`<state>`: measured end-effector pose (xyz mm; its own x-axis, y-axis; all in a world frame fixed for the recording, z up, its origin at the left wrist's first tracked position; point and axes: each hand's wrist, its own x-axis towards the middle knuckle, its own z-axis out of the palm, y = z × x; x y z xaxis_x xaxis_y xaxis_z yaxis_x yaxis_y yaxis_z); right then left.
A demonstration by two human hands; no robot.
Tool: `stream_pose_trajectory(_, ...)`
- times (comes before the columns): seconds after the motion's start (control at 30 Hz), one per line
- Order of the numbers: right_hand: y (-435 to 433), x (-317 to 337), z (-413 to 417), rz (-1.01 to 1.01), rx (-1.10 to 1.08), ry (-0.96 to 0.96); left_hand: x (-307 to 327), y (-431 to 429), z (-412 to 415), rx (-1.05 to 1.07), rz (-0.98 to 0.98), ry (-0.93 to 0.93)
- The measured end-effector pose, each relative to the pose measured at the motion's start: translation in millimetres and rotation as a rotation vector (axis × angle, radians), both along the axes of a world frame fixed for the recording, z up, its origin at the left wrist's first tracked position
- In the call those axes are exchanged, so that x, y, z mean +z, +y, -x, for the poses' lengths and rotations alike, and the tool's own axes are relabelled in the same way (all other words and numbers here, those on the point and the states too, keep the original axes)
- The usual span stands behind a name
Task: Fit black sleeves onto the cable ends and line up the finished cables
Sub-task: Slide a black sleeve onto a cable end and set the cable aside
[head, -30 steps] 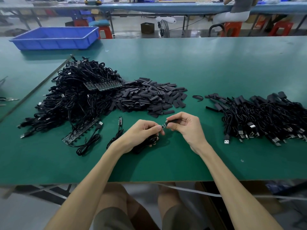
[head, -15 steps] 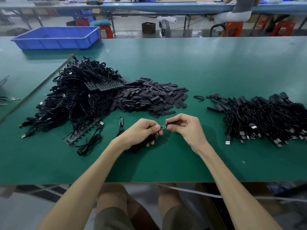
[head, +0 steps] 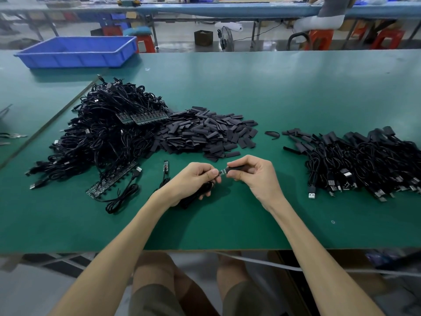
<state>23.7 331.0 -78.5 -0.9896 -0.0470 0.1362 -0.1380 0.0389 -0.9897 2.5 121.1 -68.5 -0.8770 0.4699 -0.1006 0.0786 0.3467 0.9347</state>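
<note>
Across the green table (head: 296, 99) nothing large has moved in the last second. The cable heap (head: 102, 137) toward the left edge, the sleeve pile (head: 205, 133) at the middle and the finished cables (head: 364, 163) by the right edge lie as before. Near the front edge the left hand (head: 193, 181) still grips a coiled cable (head: 198, 195), pinching its end, and the right hand (head: 255, 176) pinches a black sleeve (head: 239, 168). The small board (head: 222, 172) stays bare between them, so this fitting looks barely begun.
</note>
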Motion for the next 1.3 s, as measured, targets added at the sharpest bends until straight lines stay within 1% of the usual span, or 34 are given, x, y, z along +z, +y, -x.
stream_pose_trajectory(0.27,-1.7,0.3,-1.0,-0.034,-0.009,0.016,-1.1,-1.0,-1.3,-0.043,0.007,0.021)
stream_pose_trajectory(0.37,-3.2,-0.4,-1.6,-0.074,-0.007,0.034,-1.5,-1.0,-0.7,-0.05,0.012,0.022)
stream_pose_trajectory(0.57,-4.1,-1.4,-0.5,-0.067,0.049,0.018,-2.9,-1.1,-0.9,-0.042,0.012,0.042)
stream_pose_trajectory(0.87,-7.1,-3.7,-1.0,-0.19,0.071,0.078,-2.1,-0.7,-2.7,-0.056,-0.021,0.045)
stream_pose_trajectory(0.97,-8.7,-2.4,-1.8,-0.237,0.015,0.083,0.7,-1.7,-2.4,-0.073,-0.044,-0.022)
stream_pose_trajectory(1.07,-8.2,0.0,-2.2,-0.238,-0.005,0.08,4.4,-3.9,-1.4,-0.107,-0.093,-0.112)
stream_pose_trajectory(1.2,-7.1,1.1,-2.3,-0.238,0.01,0.064,4.8,-4.0,-0.5,-0.108,-0.162,-0.16)
stream_pose_trajectory(1.3,-7.9,0.1,-2.5,-0.29,0.017,0.078,3.9,-4.1,1.4,-0.101,-0.167,-0.171)
